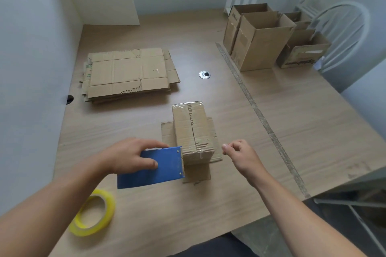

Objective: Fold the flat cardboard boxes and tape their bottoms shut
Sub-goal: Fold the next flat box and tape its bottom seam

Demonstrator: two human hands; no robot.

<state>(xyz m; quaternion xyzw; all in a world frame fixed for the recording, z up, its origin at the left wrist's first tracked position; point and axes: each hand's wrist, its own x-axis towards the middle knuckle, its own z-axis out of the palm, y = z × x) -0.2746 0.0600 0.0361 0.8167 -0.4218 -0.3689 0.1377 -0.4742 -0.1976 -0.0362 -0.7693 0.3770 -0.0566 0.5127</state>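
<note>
A small cardboard box stands bottom-up in the middle of the table, its bottom flaps closed and clear tape running along the seam. My left hand grips a blue tape dispenser, whose toothed front edge sits against the near end of the box. My right hand hovers just right of the box with fingers loosely curled and thumb near the forefinger, holding nothing that I can see. A stack of flat cardboard boxes lies at the far left of the table.
A yellow tape roll lies near the front left edge. Several folded open boxes stand at the back right, beside a white chair. A cable hole sits mid-table. A wall borders the left side.
</note>
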